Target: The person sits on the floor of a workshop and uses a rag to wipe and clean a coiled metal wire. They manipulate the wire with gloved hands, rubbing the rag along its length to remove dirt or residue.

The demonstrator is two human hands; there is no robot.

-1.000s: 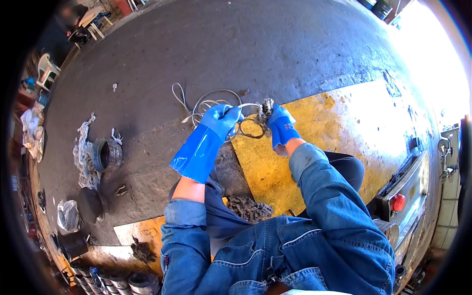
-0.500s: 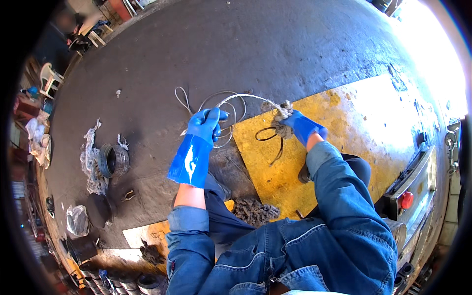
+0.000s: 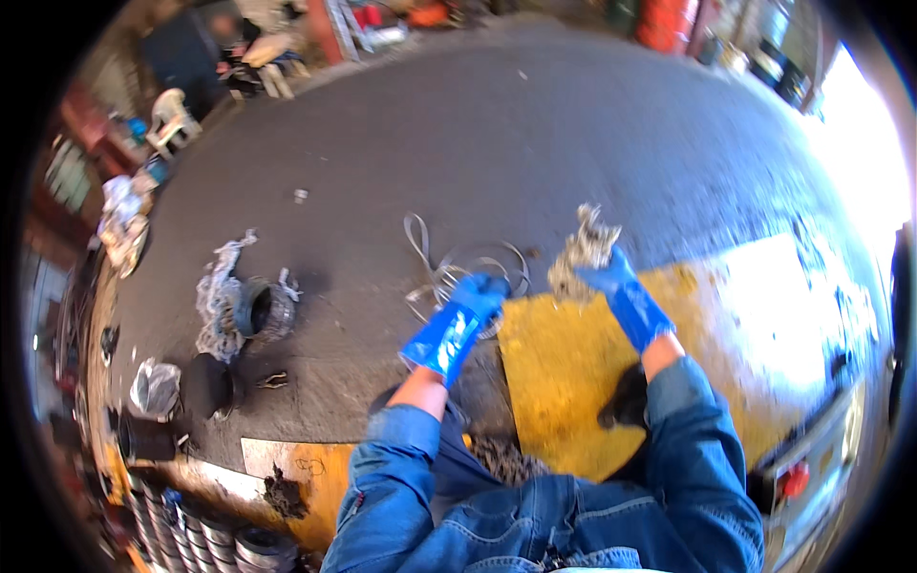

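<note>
My left hand (image 3: 478, 296), in a long blue rubber glove, is closed at the near side of a loosely coiled pale cable (image 3: 418, 234). The fingers appear wrapped round the cable, though blur hides the exact grip. Loops of it spread over the dark floor beyond the glove. To the right, my right hand (image 3: 607, 275), gloved alike, grips a clump of frayed beige-grey rag (image 3: 581, 256). The rag stands up past the fingers, above the far edge of a stained yellow sheet (image 3: 554, 382). No cable shows in the rag.
Left on the floor lie a dark ring-shaped spool (image 3: 253, 307), pale tangled fibres (image 3: 220, 310) and a clear plastic bag (image 3: 156, 389). Dark shaggy material (image 3: 506, 460) lies near my legs. A metal frame with a red knob (image 3: 793, 480) stands right. A person sits far off near a white chair (image 3: 172, 122).
The cable stretched between my hands has left the rag and dropped toward the coil. My right hand has lifted the rag clear. The view has tilted up, showing more of the far wall.
</note>
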